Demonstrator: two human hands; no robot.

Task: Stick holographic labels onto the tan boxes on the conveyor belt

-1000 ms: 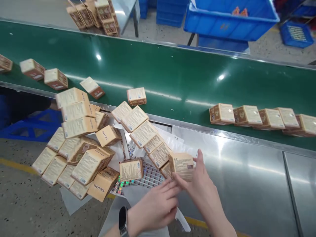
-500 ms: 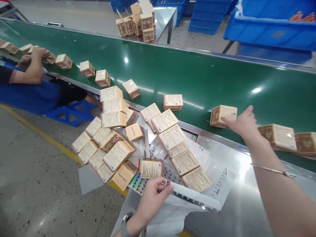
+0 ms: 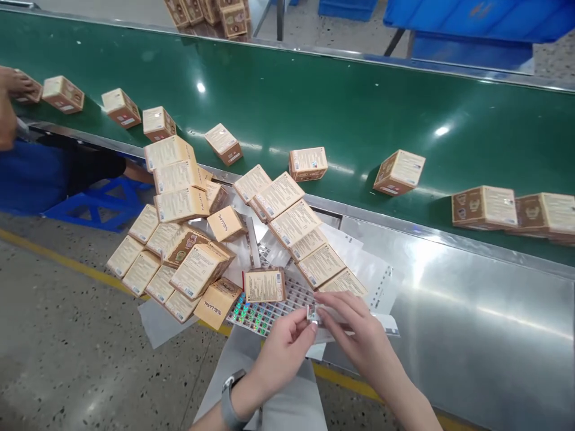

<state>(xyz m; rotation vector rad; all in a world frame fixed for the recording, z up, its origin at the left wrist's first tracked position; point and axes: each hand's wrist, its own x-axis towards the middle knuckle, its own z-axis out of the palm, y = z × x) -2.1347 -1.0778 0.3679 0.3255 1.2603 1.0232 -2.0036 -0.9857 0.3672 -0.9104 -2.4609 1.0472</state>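
My left hand (image 3: 287, 344), with a watch on its wrist, pinches one end of a rolled white sticker strip (image 3: 386, 325) at the metal table's near edge. A small sticker (image 3: 311, 312) shows between the two hands. The fingers of my right hand (image 3: 353, 320) close on the same strip end from the right. Under and behind the hands lies a sheet of shiny small stickers (image 3: 256, 314). A box (image 3: 265, 285) rests on that sheet. A row of boxes (image 3: 294, 222) runs just behind my right hand, and a larger pile of boxes (image 3: 197, 269) is on the left.
A green conveyor (image 3: 269, 96) with spaced boxes (image 3: 399, 172) crosses behind the metal table (image 3: 431, 293). At the far left another person's hand (image 3: 15, 81) touches a box. Blue bins (image 3: 476, 18) and stacked boxes (image 3: 233, 21) are beyond the belt.
My right hand has left the box on the belt and come back beside my left hand at the strip. The view has shifted, and the box it was near now stands turned.
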